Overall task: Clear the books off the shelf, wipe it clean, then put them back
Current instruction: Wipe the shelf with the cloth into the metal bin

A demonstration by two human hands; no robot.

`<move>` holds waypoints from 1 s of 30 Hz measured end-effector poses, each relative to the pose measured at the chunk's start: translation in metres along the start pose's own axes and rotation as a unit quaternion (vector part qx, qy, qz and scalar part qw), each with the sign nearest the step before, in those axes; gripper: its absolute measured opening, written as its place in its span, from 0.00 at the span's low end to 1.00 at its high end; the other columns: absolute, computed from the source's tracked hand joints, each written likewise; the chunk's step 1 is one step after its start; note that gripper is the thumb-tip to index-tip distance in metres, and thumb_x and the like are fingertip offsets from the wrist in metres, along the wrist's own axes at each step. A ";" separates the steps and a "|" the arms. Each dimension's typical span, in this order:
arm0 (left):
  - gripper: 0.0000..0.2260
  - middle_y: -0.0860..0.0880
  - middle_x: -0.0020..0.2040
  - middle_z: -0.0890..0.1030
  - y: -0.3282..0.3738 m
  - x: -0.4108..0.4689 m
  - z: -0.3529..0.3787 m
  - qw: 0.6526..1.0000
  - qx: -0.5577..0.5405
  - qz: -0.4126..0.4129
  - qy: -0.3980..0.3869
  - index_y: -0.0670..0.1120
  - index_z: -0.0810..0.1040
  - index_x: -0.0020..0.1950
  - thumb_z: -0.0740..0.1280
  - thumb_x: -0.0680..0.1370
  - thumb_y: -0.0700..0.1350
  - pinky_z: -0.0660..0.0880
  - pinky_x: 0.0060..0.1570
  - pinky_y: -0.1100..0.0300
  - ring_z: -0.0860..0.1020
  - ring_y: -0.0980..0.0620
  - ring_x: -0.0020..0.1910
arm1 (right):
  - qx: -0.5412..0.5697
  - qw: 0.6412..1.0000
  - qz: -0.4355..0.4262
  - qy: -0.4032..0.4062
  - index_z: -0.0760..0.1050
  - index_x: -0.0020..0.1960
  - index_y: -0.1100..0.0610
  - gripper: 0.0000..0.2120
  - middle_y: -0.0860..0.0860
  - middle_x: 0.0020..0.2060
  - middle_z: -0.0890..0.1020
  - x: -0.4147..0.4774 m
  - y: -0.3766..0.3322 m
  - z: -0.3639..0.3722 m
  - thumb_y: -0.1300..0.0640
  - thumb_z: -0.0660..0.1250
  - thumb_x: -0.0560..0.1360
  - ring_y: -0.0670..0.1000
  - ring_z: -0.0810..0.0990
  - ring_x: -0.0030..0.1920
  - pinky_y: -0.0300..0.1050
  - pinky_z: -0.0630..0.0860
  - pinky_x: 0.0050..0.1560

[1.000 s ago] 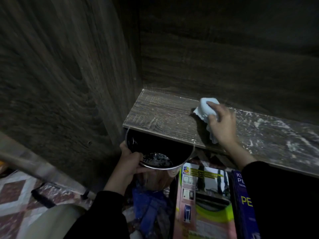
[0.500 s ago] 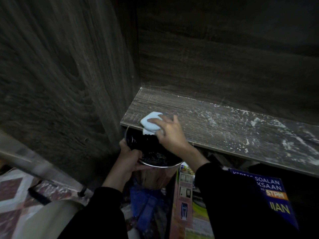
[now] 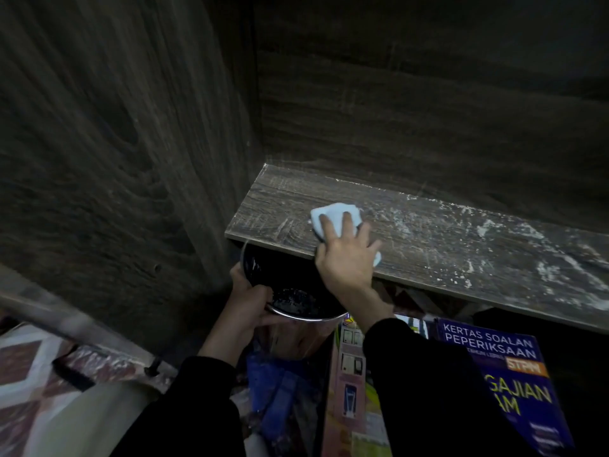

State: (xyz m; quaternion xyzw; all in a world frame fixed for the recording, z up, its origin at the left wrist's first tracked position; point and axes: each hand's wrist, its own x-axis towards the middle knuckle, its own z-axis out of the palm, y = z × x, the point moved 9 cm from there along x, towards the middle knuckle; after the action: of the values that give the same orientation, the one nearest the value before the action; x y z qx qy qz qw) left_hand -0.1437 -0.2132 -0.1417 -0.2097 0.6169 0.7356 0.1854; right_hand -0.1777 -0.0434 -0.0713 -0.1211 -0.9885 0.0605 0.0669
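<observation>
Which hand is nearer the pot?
Left. The left hand grips the pot by its rim; the right hand presses the cloth on the shelf above it.

Right hand (image 3: pixel 346 262) on cloth (image 3: pixel 333 214) (dusty shelf (image 3: pixel 461 245))

Dim, shadowy, wide-angle warp at edges

The right hand (image 3: pixel 346 258) swept the pale cloth (image 3: pixel 333 216) leftward along the shelf (image 3: pixel 280 206) to the front edge above the pot (image 3: pixel 309 316). It then slid back onto the board and ended a little right of that spot, fingers flat on the cloth. Below the shelf, the blue book (image 3: pixel 494 351) showed more of its cover.
</observation>
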 end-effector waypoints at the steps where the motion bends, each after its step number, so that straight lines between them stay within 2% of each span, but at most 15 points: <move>1: 0.24 0.46 0.60 0.69 0.000 -0.001 0.002 1.000 -0.001 0.003 0.001 0.52 0.60 0.61 0.53 0.74 0.27 0.78 0.23 0.53 0.74 0.39 0.58 | -0.007 1.000 -0.024 -0.008 0.56 0.75 0.47 0.25 0.57 0.75 0.57 -0.002 -0.012 0.000 0.51 0.56 0.79 0.62 0.57 0.70 0.60 0.58 0.64; 5: 0.24 0.48 0.56 0.69 0.004 -0.007 0.010 1.000 -0.013 0.018 0.018 0.52 0.60 0.61 0.53 0.74 0.26 0.76 0.20 0.55 0.74 0.48 0.47 | 0.011 0.990 -0.134 -0.053 0.60 0.74 0.46 0.27 0.57 0.73 0.60 -0.001 -0.043 0.006 0.55 0.60 0.76 0.62 0.57 0.70 0.57 0.60 0.66; 8: 0.25 0.50 0.49 0.70 0.006 -0.010 0.016 0.999 -0.026 0.025 0.024 0.50 0.60 0.65 0.54 0.74 0.26 0.76 0.20 0.57 0.74 0.50 0.43 | 0.175 0.965 -0.183 -0.061 0.71 0.68 0.47 0.25 0.55 0.67 0.71 0.004 -0.044 -0.007 0.56 0.64 0.71 0.58 0.65 0.68 0.49 0.61 0.65; 10: 0.26 0.50 0.48 0.70 0.005 -0.010 0.017 0.999 -0.024 0.024 0.025 0.48 0.59 0.67 0.53 0.74 0.26 0.77 0.21 0.55 0.74 0.49 0.43 | 0.287 0.943 -0.163 -0.043 0.76 0.65 0.51 0.24 0.55 0.63 0.77 0.005 -0.028 -0.022 0.62 0.67 0.70 0.55 0.71 0.65 0.42 0.58 0.62; 12: 0.25 0.49 0.50 0.69 0.005 -0.009 0.017 0.999 -0.013 0.026 0.030 0.46 0.59 0.67 0.53 0.74 0.26 0.78 0.22 0.53 0.74 0.49 0.44 | 0.396 0.913 -0.095 0.004 0.78 0.63 0.53 0.23 0.55 0.60 0.79 0.005 0.004 -0.042 0.66 0.68 0.69 0.53 0.76 0.59 0.42 0.66 0.60; 14: 0.22 0.46 0.54 0.67 0.006 -0.008 0.016 0.999 -0.005 0.027 0.034 0.47 0.60 0.62 0.52 0.74 0.26 0.77 0.21 0.51 0.73 0.47 0.45 | 0.515 0.857 -0.007 0.029 0.78 0.61 0.52 0.22 0.50 0.57 0.80 0.005 0.047 -0.054 0.69 0.66 0.71 0.45 0.80 0.49 0.38 0.75 0.49; 15: 0.21 0.45 0.56 0.67 0.005 -0.007 0.016 0.999 -0.003 0.027 0.037 0.47 0.59 0.59 0.51 0.74 0.25 0.77 0.21 0.50 0.73 0.45 0.46 | 0.559 0.828 0.030 0.040 0.77 0.61 0.51 0.22 0.49 0.55 0.80 0.005 0.068 -0.061 0.70 0.66 0.72 0.41 0.79 0.45 0.34 0.75 0.44; 16: 0.20 0.44 0.57 0.66 0.005 -0.006 0.016 0.999 -0.002 0.026 0.038 0.47 0.59 0.58 0.51 0.73 0.25 0.76 0.21 0.50 0.73 0.44 0.47 | 0.591 0.802 0.067 0.055 0.77 0.61 0.52 0.22 0.49 0.53 0.80 0.005 0.091 -0.067 0.70 0.65 0.72 0.41 0.78 0.43 0.34 0.74 0.43; 19: 0.20 0.44 0.59 0.64 0.004 -0.004 0.016 0.999 0.000 0.025 0.034 0.47 0.58 0.57 0.51 0.74 0.25 0.76 0.20 0.50 0.71 0.40 0.52 | 0.699 0.688 0.175 0.086 0.76 0.60 0.55 0.21 0.55 0.50 0.81 0.000 0.167 -0.078 0.68 0.62 0.70 0.52 0.78 0.44 0.44 0.75 0.43; 22: 0.21 0.44 0.60 0.63 0.001 0.000 0.016 0.999 -0.013 0.018 0.027 0.47 0.58 0.58 0.51 0.74 0.25 0.76 0.19 0.51 0.69 0.39 0.55 | 0.735 0.621 0.242 0.124 0.76 0.58 0.55 0.21 0.59 0.49 0.81 -0.015 0.236 -0.091 0.67 0.61 0.66 0.57 0.78 0.47 0.57 0.76 0.52; 24: 0.21 0.43 0.61 0.64 -0.001 0.003 0.015 1.000 -0.009 0.015 0.026 0.48 0.58 0.57 0.50 0.73 0.24 0.76 0.18 0.51 0.69 0.38 0.56 | 0.722 0.599 0.292 0.185 0.77 0.53 0.55 0.18 0.58 0.47 0.81 -0.027 0.287 -0.100 0.66 0.61 0.65 0.58 0.79 0.47 0.60 0.76 0.54; 26: 0.22 0.43 0.61 0.63 -0.001 0.007 0.014 1.000 -0.003 0.017 0.026 0.48 0.57 0.57 0.50 0.73 0.24 0.75 0.18 0.51 0.69 0.37 0.56 | 0.679 0.592 0.352 0.254 0.79 0.49 0.56 0.15 0.57 0.44 0.81 -0.046 0.333 -0.110 0.65 0.62 0.65 0.57 0.80 0.47 0.55 0.77 0.53; 28: 0.23 0.43 0.61 0.63 -0.001 0.010 0.011 0.999 0.004 0.020 0.026 0.49 0.58 0.58 0.50 0.73 0.24 0.75 0.18 0.51 0.70 0.38 0.54 | 0.594 0.629 0.396 0.308 0.81 0.53 0.57 0.16 0.53 0.44 0.81 -0.066 0.372 -0.119 0.62 0.63 0.66 0.53 0.80 0.47 0.44 0.77 0.46; 30: 0.24 0.42 0.61 0.65 -0.002 0.012 0.011 1.000 0.011 0.024 0.017 0.50 0.59 0.58 0.50 0.73 0.23 0.76 0.19 0.50 0.73 0.40 0.47 | 0.490 0.683 0.418 0.344 0.79 0.59 0.53 0.17 0.50 0.48 0.80 -0.083 0.398 -0.126 0.58 0.63 0.71 0.52 0.79 0.50 0.42 0.75 0.46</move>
State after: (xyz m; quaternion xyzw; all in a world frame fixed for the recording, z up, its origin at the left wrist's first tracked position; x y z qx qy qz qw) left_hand -0.1539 -0.2017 -0.1479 -0.2050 0.6326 0.7295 0.1598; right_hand 0.0131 0.3329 -0.0116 -0.4838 -0.5718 0.5122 0.4202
